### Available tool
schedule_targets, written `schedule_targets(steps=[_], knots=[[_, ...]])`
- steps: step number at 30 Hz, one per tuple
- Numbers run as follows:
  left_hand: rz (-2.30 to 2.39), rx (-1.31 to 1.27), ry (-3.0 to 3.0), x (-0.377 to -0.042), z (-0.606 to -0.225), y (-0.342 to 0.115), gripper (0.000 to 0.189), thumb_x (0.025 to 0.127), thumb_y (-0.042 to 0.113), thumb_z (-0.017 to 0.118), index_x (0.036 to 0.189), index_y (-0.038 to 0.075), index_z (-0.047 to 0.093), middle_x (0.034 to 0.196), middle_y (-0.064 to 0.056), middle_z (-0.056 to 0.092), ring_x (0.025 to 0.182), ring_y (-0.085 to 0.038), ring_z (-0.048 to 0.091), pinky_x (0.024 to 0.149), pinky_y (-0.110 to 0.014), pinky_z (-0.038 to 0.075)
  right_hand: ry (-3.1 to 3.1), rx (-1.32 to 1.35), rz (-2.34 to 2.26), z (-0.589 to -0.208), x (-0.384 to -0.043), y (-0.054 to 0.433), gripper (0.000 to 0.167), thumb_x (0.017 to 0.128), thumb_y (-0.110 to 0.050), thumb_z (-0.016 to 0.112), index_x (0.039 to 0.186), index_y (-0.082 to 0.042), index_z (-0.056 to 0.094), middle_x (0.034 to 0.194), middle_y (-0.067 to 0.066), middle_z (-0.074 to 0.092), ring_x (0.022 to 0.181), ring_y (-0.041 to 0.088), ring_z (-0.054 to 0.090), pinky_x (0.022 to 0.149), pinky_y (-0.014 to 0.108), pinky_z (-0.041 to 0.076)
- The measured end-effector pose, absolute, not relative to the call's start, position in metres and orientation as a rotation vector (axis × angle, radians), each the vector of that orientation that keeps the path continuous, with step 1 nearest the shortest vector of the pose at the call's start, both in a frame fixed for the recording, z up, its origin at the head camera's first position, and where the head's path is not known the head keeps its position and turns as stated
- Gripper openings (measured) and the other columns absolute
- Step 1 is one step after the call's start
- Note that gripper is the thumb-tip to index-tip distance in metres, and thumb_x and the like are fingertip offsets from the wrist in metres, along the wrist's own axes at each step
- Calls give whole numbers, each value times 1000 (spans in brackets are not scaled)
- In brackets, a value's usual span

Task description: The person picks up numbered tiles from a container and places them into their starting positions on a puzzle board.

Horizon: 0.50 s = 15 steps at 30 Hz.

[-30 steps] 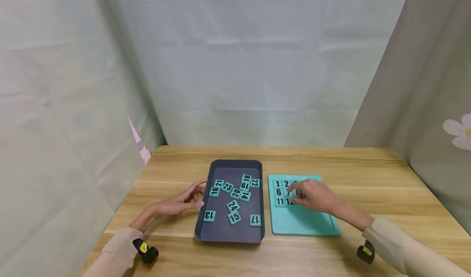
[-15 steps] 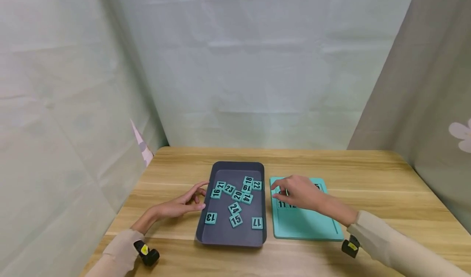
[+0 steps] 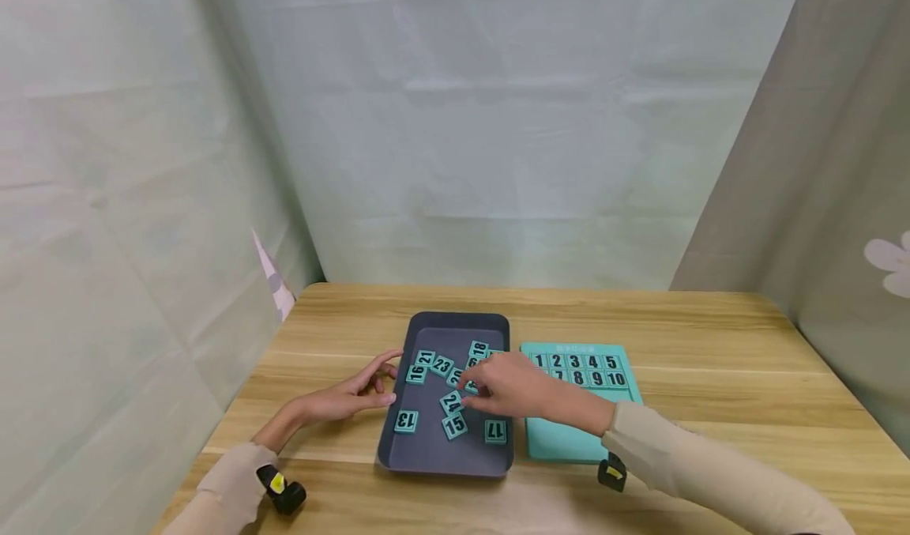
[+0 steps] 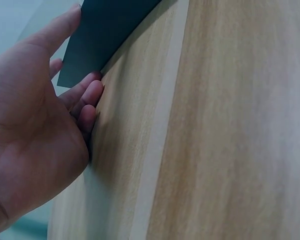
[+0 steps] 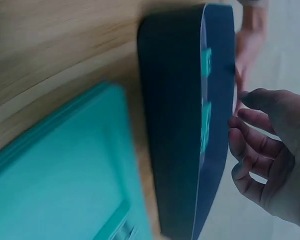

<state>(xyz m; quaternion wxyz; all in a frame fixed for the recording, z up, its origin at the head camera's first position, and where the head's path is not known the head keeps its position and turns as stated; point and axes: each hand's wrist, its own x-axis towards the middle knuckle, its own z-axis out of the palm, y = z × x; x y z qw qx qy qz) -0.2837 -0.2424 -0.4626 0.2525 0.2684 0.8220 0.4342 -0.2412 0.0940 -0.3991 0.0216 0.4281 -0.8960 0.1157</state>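
Note:
A dark grey tray (image 3: 430, 456) holds loose turquoise number tiles, among them the 13 tile (image 3: 407, 421), the 15 tile (image 3: 454, 426) and the 17 tile (image 3: 495, 431). My left hand (image 3: 347, 393) rests at the tray's left side, thumb and fingertips spread along its outer wall (image 4: 107, 35). Over the tray's right half hovers my right hand (image 3: 513, 386), thumb and forefinger apart with nothing between them, close to the 24 tile (image 3: 451, 402). It partly covers the 14, 20 and 22 tiles. Right of the tray lies a turquoise board (image 3: 562, 440) with numbered tiles in rows.
The wooden table (image 3: 732, 377) carries the tray and board side by side, a narrow gap between them. Pale cloth (image 3: 498, 163) hangs behind the table and at both sides. My right forearm (image 3: 711, 472) crosses above the board's lower right part.
My right hand has moved left from over the board to over the tray, uncovering the board's upper rows. The left hand stays at the tray's side. The tiles lie as before.

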Motion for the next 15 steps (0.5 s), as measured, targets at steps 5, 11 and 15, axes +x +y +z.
schedule_targets(steps=[5, 11, 15], knots=[[1177, 738, 2232, -285, -462, -240, 74, 106, 31, 56, 163, 32, 10, 145, -15, 38, 113, -26, 41, 89, -29, 36, -2824, 1430, 204, -404, -245, 54, 30, 96, -40, 71, 119, -21, 74, 72, -12, 69, 57, -7, 50, 52, 12, 40], [1188, 765, 2210, -283, -463, -239, 74, 106, 29, 56, 164, 29, 8, 145, -16, 38, 113, -26, 41, 88, -28, 36, -2853, 1532, 20, -413, -248, 22, 44, 95, -52, 68, 130, -23, 69, 85, -11, 75, 61, -9, 54, 58, 12, 48], [1195, 770, 2200, -283, -465, -240, 74, 107, 28, 55, 164, 29, 8, 146, -16, 38, 112, -25, 41, 88, -27, 36, -2878, 1547, -41, -418, -251, 9, 48, 94, -56, 67, 130, -24, 69, 91, -12, 76, 63, -8, 57, 59, 12, 49]])
